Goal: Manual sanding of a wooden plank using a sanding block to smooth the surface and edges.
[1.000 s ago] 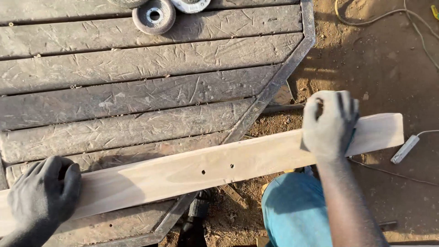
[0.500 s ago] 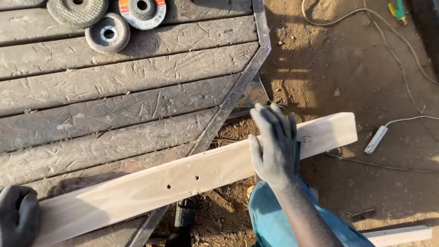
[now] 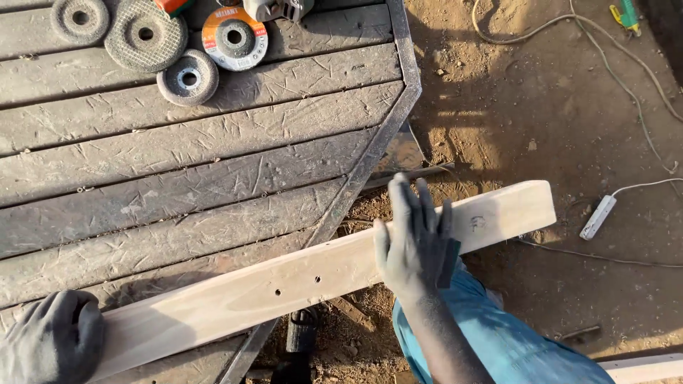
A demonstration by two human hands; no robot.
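Plank (image 3: 313, 284) is lying diagonally, lower left to upper right, near end on the slatted wooden table (image 3: 178, 171), far end overhanging past the metal edge above the dirt. Two small holes showing mid-face, approx centre.

Right hand (image 3: 416, 242), grey glove, is pressing flat on top of the plank w/ fingers spread and pointing up-frame, palm down, not wrapped around; a dark pad is sitting under the palm edge. Forearm is coming in from bottom, over the blue trouser leg (image 3: 498, 341).

Left hand (image 3: 50, 338), also gloved, is curling over the plank's near end at bottom left, fingers closed on it.

Grinder discs (image 3: 188, 77) are lying at table top, well apart from both hands. White power strip (image 3: 596, 217) on the ground to the right.
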